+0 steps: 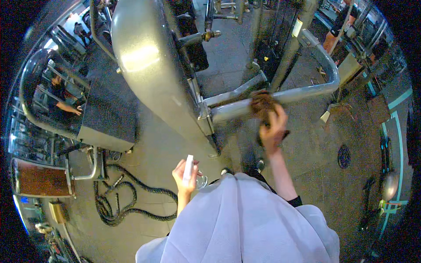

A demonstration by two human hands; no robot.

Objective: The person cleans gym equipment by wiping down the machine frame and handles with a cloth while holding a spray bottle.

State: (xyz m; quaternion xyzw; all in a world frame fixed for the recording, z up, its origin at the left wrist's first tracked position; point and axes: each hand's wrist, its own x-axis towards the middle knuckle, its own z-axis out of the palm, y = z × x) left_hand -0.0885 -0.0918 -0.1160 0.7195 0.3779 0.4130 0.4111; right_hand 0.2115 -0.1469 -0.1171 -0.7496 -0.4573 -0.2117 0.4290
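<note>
My left hand point(183, 175) grips what looks like a spray bottle, its white spray head point(188, 167) uppermost and its clear body point(202, 180) partly hidden by my fingers. Ahead and to the right, my right hand point(274, 128) is blurred. It has a brown cloth point(262, 103) in its fingers, pressed against a silver-grey metal tube point(235, 110). That tube belongs to the frame of a gym machine and bends upward at its right end. On its left it meets the machine's large rounded grey housing point(141, 62).
A thick black rope point(113, 217) lies coiled on the floor at left. Beyond it stands a treadmill-like machine point(108, 111) with a curved rail. A person point(57, 95) is at the far left, another point(342, 23) at upper right. A round dark disc point(344, 156) lies on the right-hand floor.
</note>
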